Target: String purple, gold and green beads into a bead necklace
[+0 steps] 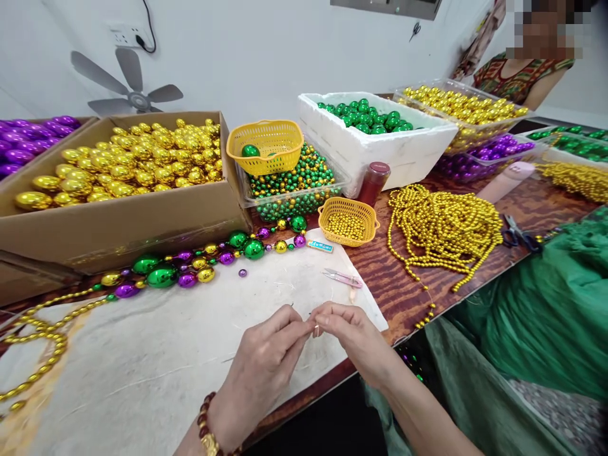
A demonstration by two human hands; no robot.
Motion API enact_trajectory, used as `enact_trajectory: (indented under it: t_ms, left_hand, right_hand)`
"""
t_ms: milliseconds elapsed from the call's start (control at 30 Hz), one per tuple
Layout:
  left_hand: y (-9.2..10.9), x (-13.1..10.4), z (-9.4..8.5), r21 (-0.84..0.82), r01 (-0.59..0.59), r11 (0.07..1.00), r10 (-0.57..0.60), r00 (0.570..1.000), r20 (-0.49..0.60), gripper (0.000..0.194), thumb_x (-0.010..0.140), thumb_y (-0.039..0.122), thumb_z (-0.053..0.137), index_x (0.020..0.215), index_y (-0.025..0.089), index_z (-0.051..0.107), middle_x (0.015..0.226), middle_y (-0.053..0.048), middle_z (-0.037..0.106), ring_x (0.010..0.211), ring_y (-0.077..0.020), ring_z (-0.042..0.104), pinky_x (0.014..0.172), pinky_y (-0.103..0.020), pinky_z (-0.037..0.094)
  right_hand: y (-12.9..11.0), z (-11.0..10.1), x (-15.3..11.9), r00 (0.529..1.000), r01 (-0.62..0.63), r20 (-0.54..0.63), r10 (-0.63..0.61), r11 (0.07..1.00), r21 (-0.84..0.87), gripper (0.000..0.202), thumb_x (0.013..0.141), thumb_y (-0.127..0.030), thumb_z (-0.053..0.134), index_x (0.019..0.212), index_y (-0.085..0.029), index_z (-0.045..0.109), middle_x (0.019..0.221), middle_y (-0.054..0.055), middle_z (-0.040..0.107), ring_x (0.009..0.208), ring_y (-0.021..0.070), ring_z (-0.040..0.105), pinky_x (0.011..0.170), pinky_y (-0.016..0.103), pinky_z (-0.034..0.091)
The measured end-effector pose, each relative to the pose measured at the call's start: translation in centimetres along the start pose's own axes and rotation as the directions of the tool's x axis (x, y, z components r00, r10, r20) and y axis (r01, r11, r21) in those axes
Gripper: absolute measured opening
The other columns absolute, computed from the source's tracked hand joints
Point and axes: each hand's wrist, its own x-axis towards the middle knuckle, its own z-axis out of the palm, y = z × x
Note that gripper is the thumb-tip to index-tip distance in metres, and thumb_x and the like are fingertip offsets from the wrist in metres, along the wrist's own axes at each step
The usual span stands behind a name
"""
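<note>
My left hand [275,348] and my right hand [354,332] meet over the white cloth [156,354], fingertips pinched together. Something thin and pale shows between them, too small to name. A bead bracelet [205,424] circles my left wrist. Beyond my hands lie pink-handled thread snips [342,277] and a small blue packet [320,246]. One loose purple bead [242,273] rests on the cloth. Along its far edge runs a strung necklace [161,275] of green, purple and gold beads.
Behind stand a cardboard box of gold beads [190,212], yellow baskets [349,237], a tub of small beads [294,206] and a foam box [375,152]. At right are gold bead strands [441,228], scissors [515,234] and green fabric [546,310]. A person [527,79] is at the far right.
</note>
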Motion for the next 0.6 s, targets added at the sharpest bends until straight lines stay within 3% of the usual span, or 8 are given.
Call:
enact_trajectory:
  t_ms: [100, 200, 233, 300, 400, 467, 600]
  left_hand:
    - [-0.2, 0.3, -0.3, 0.122, 0.017, 0.992, -0.027, 0.997, 0.078, 0.027, 0.094, 0.011, 0.047, 0.114, 0.023, 0.062, 0.088, -0.002, 0.056, 0.071, -0.0109, 0.055, 0.063, -0.023, 0.044]
    - [-0.7, 0.4, -0.9, 0.220, 0.051, 0.974, -0.076, 0.991, 0.110, 0.023, 0.096, 0.014, 0.044, 0.109, 0.021, 0.063, 0.087, -0.002, 0.056, 0.071, -0.0115, 0.055, 0.063, -0.024, 0.043]
    - [-0.9, 0.4, -1.3, 0.232, 0.071, 0.970, -0.097, 0.990, 0.100, 0.023, 0.096, 0.015, 0.044, 0.109, 0.021, 0.063, 0.088, -0.002, 0.057, 0.072, -0.0116, 0.055, 0.064, -0.025, 0.043]
    - [-1.2, 0.5, -2.2, 0.230, 0.126, 0.965, -0.142, 0.988, 0.054, 0.022, 0.096, 0.017, 0.046, 0.110, 0.022, 0.062, 0.089, -0.002, 0.057, 0.073, -0.0117, 0.056, 0.065, -0.025, 0.043]
    - [-1.1, 0.8, -3.9, 0.187, 0.175, 0.967, -0.175, 0.984, -0.020, 0.023, 0.095, 0.018, 0.049, 0.113, 0.023, 0.062, 0.087, -0.001, 0.057, 0.072, -0.0108, 0.055, 0.064, -0.025, 0.041]
    - [-0.8, 1.1, -4.7, 0.154, 0.170, 0.973, -0.165, 0.985, -0.043, 0.025, 0.094, 0.017, 0.050, 0.114, 0.025, 0.063, 0.086, -0.001, 0.057, 0.071, -0.0104, 0.055, 0.063, -0.024, 0.041]
    - [0.6, 1.9, -5.3, 0.075, 0.159, 0.984, -0.152, 0.984, -0.088, 0.029, 0.093, 0.016, 0.053, 0.117, 0.028, 0.064, 0.082, 0.000, 0.056, 0.069, -0.0101, 0.053, 0.061, -0.024, 0.040]
  right_hand:
    - [0.2, -0.2, 1.1, 0.999, 0.037, -0.030, -0.040, 0.994, -0.098, 0.023, 0.085, -0.029, 0.060, 0.068, -0.017, 0.067, 0.069, 0.002, 0.063, 0.071, 0.0158, 0.058, 0.073, 0.029, 0.047]
    - [0.4, -1.3, 2.1, 0.959, 0.125, -0.222, -0.179, 0.964, -0.235, 0.021, 0.083, -0.028, 0.059, 0.066, -0.018, 0.066, 0.074, 0.003, 0.066, 0.075, 0.0177, 0.061, 0.075, 0.030, 0.048]
    - [0.4, -2.2, 2.3, 0.915, 0.149, -0.320, -0.246, 0.943, -0.299, 0.019, 0.083, -0.028, 0.058, 0.068, -0.018, 0.065, 0.077, 0.003, 0.066, 0.079, 0.0179, 0.061, 0.078, 0.030, 0.047]
    - [0.3, -4.5, 2.0, 0.779, 0.149, -0.500, -0.378, 0.887, -0.438, 0.016, 0.084, -0.028, 0.056, 0.074, -0.020, 0.064, 0.084, 0.002, 0.064, 0.084, 0.0178, 0.059, 0.082, 0.030, 0.044]
    - [0.4, -9.2, -0.2, 0.580, 0.015, -0.639, -0.505, 0.791, -0.611, 0.015, 0.084, -0.033, 0.056, 0.078, -0.021, 0.063, 0.085, 0.002, 0.062, 0.084, 0.0192, 0.057, 0.082, 0.031, 0.042]
    - [0.9, -12.6, -2.7, 0.516, -0.132, -0.672, -0.531, 0.726, -0.675, 0.015, 0.080, -0.035, 0.057, 0.078, -0.022, 0.065, 0.084, 0.003, 0.064, 0.082, 0.0222, 0.058, 0.080, 0.034, 0.042]
    - [2.5, -18.5, -8.8, 0.451, -0.449, -0.754, -0.477, 0.609, -0.654, 0.011, 0.071, -0.036, 0.061, 0.066, -0.027, 0.065, 0.072, 0.006, 0.066, 0.065, 0.0290, 0.057, 0.065, 0.043, 0.037]
